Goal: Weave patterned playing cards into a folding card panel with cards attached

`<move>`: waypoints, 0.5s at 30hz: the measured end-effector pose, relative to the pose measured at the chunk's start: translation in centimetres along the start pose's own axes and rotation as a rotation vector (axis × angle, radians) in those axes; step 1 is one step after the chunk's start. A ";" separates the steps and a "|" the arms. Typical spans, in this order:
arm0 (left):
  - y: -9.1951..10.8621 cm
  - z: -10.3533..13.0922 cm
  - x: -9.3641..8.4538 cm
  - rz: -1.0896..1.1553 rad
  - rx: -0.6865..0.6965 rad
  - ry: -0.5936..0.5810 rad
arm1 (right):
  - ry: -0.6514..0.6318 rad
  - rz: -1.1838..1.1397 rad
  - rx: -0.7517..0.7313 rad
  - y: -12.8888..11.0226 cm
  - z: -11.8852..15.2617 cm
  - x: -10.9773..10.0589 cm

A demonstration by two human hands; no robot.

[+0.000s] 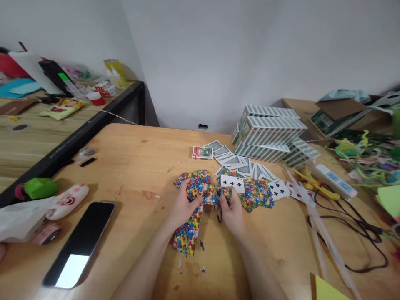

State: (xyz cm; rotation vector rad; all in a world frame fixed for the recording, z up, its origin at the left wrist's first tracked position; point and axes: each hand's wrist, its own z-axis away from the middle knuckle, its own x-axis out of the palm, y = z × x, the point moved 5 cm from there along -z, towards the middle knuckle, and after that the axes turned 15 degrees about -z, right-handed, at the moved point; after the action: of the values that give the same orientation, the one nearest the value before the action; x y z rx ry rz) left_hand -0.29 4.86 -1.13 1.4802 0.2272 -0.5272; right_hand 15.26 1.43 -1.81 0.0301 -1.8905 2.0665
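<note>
Both my hands grip a brightly speckled, multicoloured piece (198,181) low over the table; it looks like joined patterned cards, but I cannot tell for sure. My left hand (181,208) pinches its left part, thumb on top. Its right end is between the fingers of my right hand (231,212), which have dark nails. A similar patterned strip (187,237) extends towards me below the left hand. Right of my hands lie more patterned cards (258,193), with a three of clubs (231,183) overlapping them. Face-down playing cards (233,161) spread behind.
A red and green card box (202,153) lies behind my hands. Striped card cartons (271,131) are stacked at the back right. A glue gun (315,183), power strip (336,180) and cables lie right. A phone (81,243) and squishy toy (67,202) are on the left.
</note>
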 end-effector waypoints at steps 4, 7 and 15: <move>0.0 0.0 0.0 -0.017 0.001 0.031 | -0.108 -0.196 0.199 -0.1 -0.1 0.6; 0.0 0.0 -0.1 -0.036 -0.001 0.052 | -0.109 -0.224 0.256 0.0 -0.2 0.6; 0.3 0.3 -0.1 -0.058 -0.009 0.060 | -0.037 -0.226 0.119 0.5 0.0 0.8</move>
State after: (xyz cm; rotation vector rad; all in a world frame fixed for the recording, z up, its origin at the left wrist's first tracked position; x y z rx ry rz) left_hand -0.25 4.63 -0.77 1.4849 0.3197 -0.5280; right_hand 14.37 1.60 -2.05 0.2980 -1.6955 2.0316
